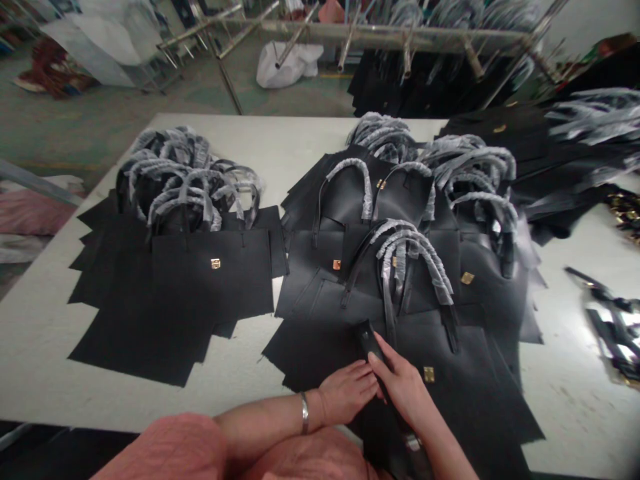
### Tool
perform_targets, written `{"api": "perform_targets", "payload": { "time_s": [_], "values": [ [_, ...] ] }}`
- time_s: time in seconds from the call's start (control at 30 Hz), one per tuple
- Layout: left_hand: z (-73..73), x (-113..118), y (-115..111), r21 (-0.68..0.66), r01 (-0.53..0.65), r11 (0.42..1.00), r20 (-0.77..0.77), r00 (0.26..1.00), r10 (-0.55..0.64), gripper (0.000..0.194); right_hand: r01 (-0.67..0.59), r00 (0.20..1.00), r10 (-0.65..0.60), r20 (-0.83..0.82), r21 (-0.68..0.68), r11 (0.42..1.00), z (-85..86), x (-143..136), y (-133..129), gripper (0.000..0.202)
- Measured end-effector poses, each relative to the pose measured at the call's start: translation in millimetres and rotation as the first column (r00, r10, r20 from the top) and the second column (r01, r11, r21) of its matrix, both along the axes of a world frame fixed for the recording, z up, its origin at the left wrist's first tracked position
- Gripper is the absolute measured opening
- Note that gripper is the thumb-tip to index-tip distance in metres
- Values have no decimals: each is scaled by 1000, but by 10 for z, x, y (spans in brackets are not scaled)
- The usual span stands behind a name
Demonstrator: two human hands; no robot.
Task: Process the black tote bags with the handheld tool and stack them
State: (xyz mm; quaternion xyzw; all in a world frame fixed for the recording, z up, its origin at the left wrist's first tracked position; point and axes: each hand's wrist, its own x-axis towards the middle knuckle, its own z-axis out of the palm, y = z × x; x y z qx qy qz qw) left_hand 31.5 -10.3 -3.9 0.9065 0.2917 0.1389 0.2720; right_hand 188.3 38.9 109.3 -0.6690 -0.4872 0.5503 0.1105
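A black strap point(368, 339) with a finished-looking end rises from between my hands, over a pile of black bag panels. My right hand point(403, 383) grips it, thumb on top. From the left, my left hand point(350, 390) meets it with fingers close together at the strap's edge; their tips are partly hidden. Below the hands the strap runs toward my body, where a shiny metal part point(413, 441) shows. Just right of my right hand, a black panel point(463, 353) bears a gold clasp plate point(429, 374). Plastic-wrapped handles point(413, 243) arch up beyond my hands.
Another stack of black bag panels point(213, 280) with wrapped handles point(173, 170) lies on the left of the white table point(240, 393). Loose black straps with metal parts point(613, 327) lie at right. A metal rack point(380, 33) stands behind the table.
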Motion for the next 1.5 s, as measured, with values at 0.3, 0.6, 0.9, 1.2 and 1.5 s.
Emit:
{"api": "perform_targets", "payload": {
  "time_s": [0.3, 0.6, 0.9, 1.2, 1.5],
  "values": [
    [-65, 12, -37, 21, -32, 999, -1, 999, 32, 30, -176, 965, 150, 215, 107, 979, -15, -85, -110, 66],
    [-39, 21, -11, 1, -34, 999, -4, 999, 34, 31, -73, 992, 75, 103, -19, 997, 47, -56, -91, 69],
    [-65, 26, -24, 19, -26, 999, -17, 1000, 27, 28, -35, 999, 34, 39, 23, 999, -38, -31, 0, 68],
    [-63, 9, -58, -22, -61, 998, 29, 998, 61, 38, 290, 956, -292, -19, 177, 940, 33, 20, 188, 73],
    [267, 28, 628, -37, -647, 761, -88, 761, 643, 35, 585, 809, -586, -47, -36, 810, 179, 691, -493, 96]
  ]
}}
